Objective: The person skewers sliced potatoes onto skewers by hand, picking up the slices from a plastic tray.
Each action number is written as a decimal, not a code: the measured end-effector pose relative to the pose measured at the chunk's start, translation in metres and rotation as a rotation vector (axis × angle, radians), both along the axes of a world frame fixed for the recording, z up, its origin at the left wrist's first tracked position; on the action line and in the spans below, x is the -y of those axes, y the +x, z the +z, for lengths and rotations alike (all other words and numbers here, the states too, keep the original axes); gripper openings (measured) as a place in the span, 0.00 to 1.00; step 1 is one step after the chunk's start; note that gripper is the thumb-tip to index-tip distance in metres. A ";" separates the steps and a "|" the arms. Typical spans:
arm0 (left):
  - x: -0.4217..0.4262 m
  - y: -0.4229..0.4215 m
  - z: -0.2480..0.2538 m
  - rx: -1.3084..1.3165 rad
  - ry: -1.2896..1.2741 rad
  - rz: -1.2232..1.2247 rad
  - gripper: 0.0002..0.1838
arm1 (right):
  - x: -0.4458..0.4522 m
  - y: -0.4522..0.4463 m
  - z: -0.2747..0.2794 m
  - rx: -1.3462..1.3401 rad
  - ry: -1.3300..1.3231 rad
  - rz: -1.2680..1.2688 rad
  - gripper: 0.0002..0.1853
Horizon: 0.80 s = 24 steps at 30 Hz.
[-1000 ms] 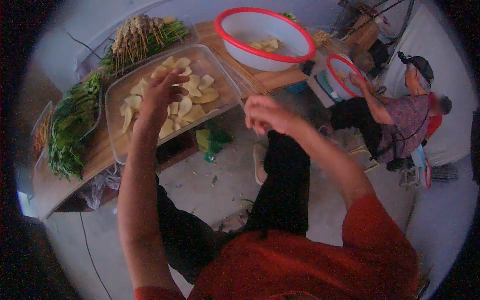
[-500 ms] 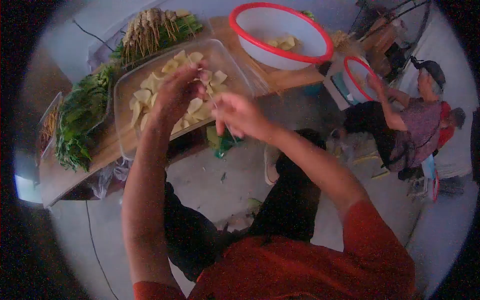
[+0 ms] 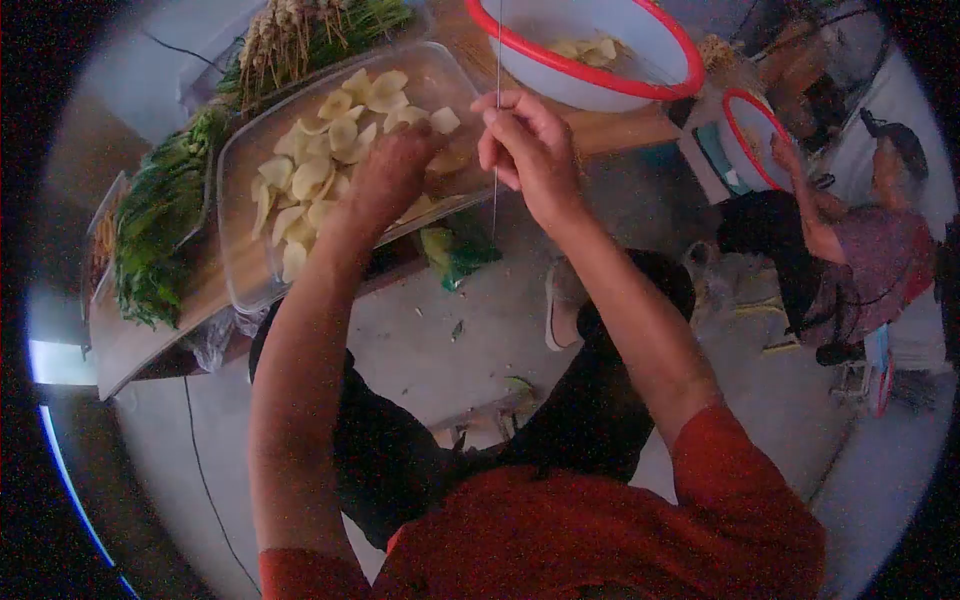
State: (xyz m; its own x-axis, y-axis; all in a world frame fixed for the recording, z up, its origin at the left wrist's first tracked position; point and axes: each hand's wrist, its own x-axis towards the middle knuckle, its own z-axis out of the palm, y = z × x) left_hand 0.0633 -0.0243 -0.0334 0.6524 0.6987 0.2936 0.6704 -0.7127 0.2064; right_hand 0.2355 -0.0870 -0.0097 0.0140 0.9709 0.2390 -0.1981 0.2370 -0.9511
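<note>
My right hand [image 3: 530, 145] pinches a long thin skewer [image 3: 495, 210], which stands nearly upright and reaches above and below the fingers. No slice shows on its visible length. My left hand [image 3: 395, 170] is over the right part of a clear plastic tray [image 3: 228, 215], close to the pale slices, which look like potato. Its fingers are blurred and point away from me, so their grip is hidden. Many of the potato slices [image 3: 312, 178] lie heaped in the tray, left of and beyond that hand.
Leafy greens [image 3: 165, 225] fill a tray at the left, and filled skewers [image 3: 300, 40] lie on greens at the back. A red-rimmed white basin [image 3: 600, 85] holds more slices. At the right, another person [image 3: 860, 245] sits by a smaller red-rimmed basin [image 3: 745, 150].
My hands have come apart. The right hand has moved right and up with the skewer, now more upright; the left has dropped toward the slices. The view has shifted slightly.
</note>
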 end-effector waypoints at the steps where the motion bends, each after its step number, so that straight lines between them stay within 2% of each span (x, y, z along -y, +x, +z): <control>1: -0.003 0.001 -0.004 0.002 0.000 -0.003 0.16 | 0.001 0.003 0.001 0.002 0.000 -0.003 0.10; 3: -0.016 -0.001 -0.010 -0.025 0.198 -0.045 0.12 | -0.005 0.005 -0.001 0.007 0.022 -0.005 0.10; 4: -0.019 0.001 -0.008 -0.026 0.200 -0.049 0.12 | -0.003 0.006 0.001 0.006 0.024 -0.008 0.10; 6: -0.026 0.007 -0.002 -0.259 0.199 0.146 0.09 | 0.002 0.008 0.005 0.031 -0.003 0.034 0.10; 7: -0.033 0.004 -0.005 -0.260 0.200 0.144 0.09 | 0.001 0.010 0.004 0.030 -0.003 0.033 0.10; 9: -0.040 -0.006 -0.005 0.230 0.222 0.109 0.09 | -0.002 0.013 -0.002 0.135 0.053 0.005 0.10; 10: -0.040 -0.009 -0.001 0.232 0.229 0.108 0.09 | -0.004 0.013 -0.005 0.136 0.060 0.004 0.10; 12: -0.034 -0.018 0.012 0.714 -0.268 0.154 0.12 | -0.006 0.011 -0.008 0.044 0.130 -0.053 0.11; 13: -0.025 -0.021 0.020 0.717 -0.263 0.154 0.12 | -0.005 0.010 -0.006 0.046 0.135 -0.050 0.11; 15: -0.008 -0.022 0.032 1.096 -0.709 0.170 0.13 | 0.000 0.008 0.001 -0.029 0.019 0.010 0.11; 19: -0.002 -0.023 0.031 1.177 -0.852 0.125 0.12 | -0.003 -0.008 0.002 0.059 0.001 -0.090 0.12; 21: -0.002 -0.022 0.026 1.238 -0.938 -0.008 0.10 | -0.008 -0.008 -0.005 0.003 -0.001 0.043 0.13; 24: 0.005 -0.022 0.029 1.200 -1.040 -0.016 0.10 | -0.009 -0.004 -0.006 -0.062 -0.079 0.145 0.11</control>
